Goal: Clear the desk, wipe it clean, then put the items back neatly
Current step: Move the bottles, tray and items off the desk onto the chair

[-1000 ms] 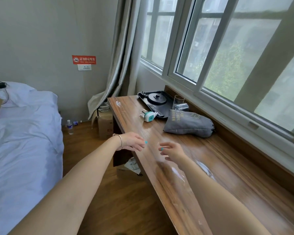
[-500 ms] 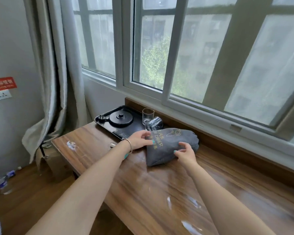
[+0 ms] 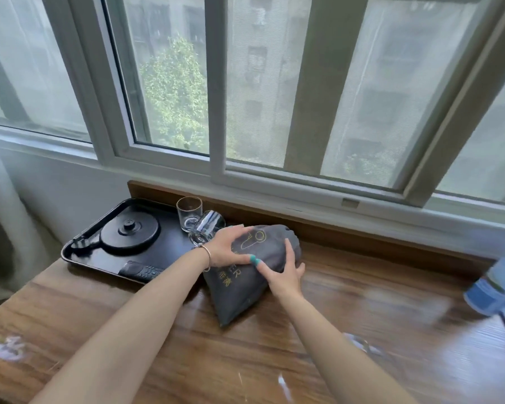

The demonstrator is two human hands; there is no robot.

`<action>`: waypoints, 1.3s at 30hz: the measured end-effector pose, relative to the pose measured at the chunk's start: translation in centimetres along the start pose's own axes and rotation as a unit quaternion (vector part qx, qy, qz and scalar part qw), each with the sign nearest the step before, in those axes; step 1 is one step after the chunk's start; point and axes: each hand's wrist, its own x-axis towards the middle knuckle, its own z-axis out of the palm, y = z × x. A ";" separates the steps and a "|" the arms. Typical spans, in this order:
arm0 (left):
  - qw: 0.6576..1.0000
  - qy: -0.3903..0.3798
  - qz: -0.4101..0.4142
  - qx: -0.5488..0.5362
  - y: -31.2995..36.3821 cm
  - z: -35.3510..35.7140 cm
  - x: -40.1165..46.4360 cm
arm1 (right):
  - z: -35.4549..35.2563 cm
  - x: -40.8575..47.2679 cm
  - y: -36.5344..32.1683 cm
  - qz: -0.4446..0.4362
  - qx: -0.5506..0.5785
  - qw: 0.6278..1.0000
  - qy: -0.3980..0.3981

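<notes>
On worktop [image 3: 347, 330] near window-side edge: grey hair-dryer pouch [image 3: 242, 284], just right of black tray [image 3: 79, 258]. Left hand [image 3: 228, 247] fingers curled over upper end; right hand [image 3: 283, 274] fingers gripping right flank. Pouch looks soft, fabric, lumpy, likely light; best held two-handed around bulge. Long axis diagonal, pointed corner toward viewer, bulkier end toward window. Tipped glass [image 3: 206, 228] touches or nearly touches left hand; upright glass [image 3: 189, 211] behind it.
</notes>
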 end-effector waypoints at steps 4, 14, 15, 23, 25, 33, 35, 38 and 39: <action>0.999 -0.031 -0.030 -0.014 -1.8 -0.4 1.7 | 1.0 -0.1 0.6 -0.020 0.012 1.000 -0.016; 0.985 -0.080 -0.043 -0.149 -1.5 1.0 2.3 | 2.0 0.0 1.1 -0.021 -0.079 0.996 -0.038; 0.983 -0.079 -0.040 -0.160 -1.4 1.2 2.3 | 1.9 -0.1 1.3 -0.028 -0.084 0.995 -0.039; 0.973 -0.051 -0.048 -0.221 -1.2 3.1 2.3 | 1.3 0.0 2.7 -0.094 -0.048 0.994 0.016; 0.972 -0.042 -0.047 -0.228 -0.4 3.6 2.0 | 0.4 0.2 3.1 -0.109 -0.051 0.992 0.022; 0.960 -0.024 0.009 -0.279 5.6 5.9 2.1 | -6.0 -1.7 3.3 -0.131 -0.047 0.990 0.030; 0.958 -0.029 0.024 -0.283 7.7 6.7 2.3 | -8.3 -2.4 3.6 -0.134 -0.051 0.989 0.041; 0.959 -0.038 0.044 -0.278 11.0 8.3 2.7 | -11.4 -3.8 4.1 -0.136 -0.051 0.987 0.062; 0.960 -0.042 0.050 -0.272 12.1 8.8 2.9 | -12.5 -4.4 4.3 -0.134 -0.050 0.987 0.071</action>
